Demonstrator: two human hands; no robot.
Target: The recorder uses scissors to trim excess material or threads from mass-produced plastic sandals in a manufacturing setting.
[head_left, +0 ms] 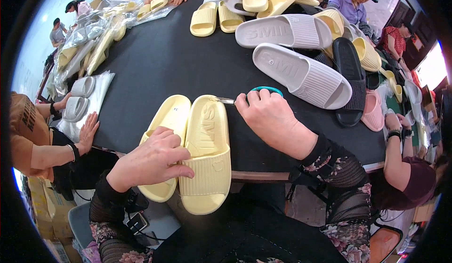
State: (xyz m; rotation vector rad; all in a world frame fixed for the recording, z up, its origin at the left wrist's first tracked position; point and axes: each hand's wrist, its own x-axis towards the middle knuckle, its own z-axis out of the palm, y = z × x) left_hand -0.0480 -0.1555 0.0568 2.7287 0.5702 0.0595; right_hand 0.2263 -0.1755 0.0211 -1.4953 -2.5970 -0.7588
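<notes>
Two pale yellow slide slippers lie side by side in front of me, straps toward me, their strap ends reaching past the table's near edge. My left hand (155, 157) is closed over the left slipper (172, 112); its thumb presses on the ribbed strap of the right slipper (206, 133). The curled fingers hide part of the left slipper's strap. In my right hand (273, 121) is a pair of scissors (268, 90) with teal handles. Its metal blades point left and touch the far end of the right slipper, at the rim.
Grey slippers (301, 77), a black slipper (348, 74) and a pink one (373, 111) lie to the right on the black tabletop (155, 51). More yellow slippers (205, 19) are piled beyond. Bagged slippers (89, 41) line the left. Co-workers sit around the table, hands close on both sides.
</notes>
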